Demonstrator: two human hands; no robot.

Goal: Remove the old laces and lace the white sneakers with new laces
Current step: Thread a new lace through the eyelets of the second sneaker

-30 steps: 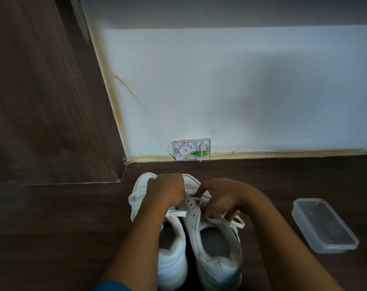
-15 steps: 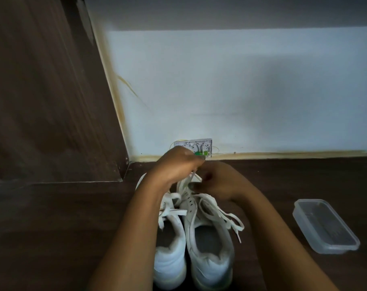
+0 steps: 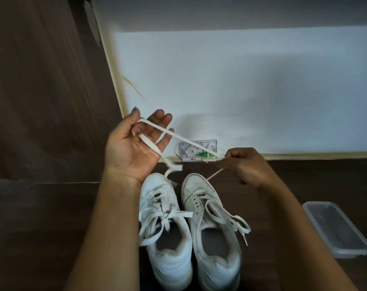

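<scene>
Two white sneakers stand side by side on the dark wooden floor, toes toward the wall. The left sneaker (image 3: 168, 259) carries a tied lace. The right sneaker (image 3: 218, 267) has a loosened lace spilling over its right side. My left hand (image 3: 134, 148) is raised above the toes, palm up, with a flat white lace (image 3: 178, 136) looped over its fingers and held under the thumb. From there the lace stretches right to my right hand (image 3: 245, 166), which grips it in a fist. A thin strand runs from that fist down to the right sneaker's toe.
A clear plastic container (image 3: 336, 229) lies on the floor at the right. A small white wall box (image 3: 197, 151) with a green part sits at the foot of the white wall (image 3: 241, 91). A dark wooden panel (image 3: 42, 91) stands at the left.
Both hands have lifted off the right sneaker's toe. My left hand rose up and left and turned palm up, drawing a length of lace out between the hands.
</scene>
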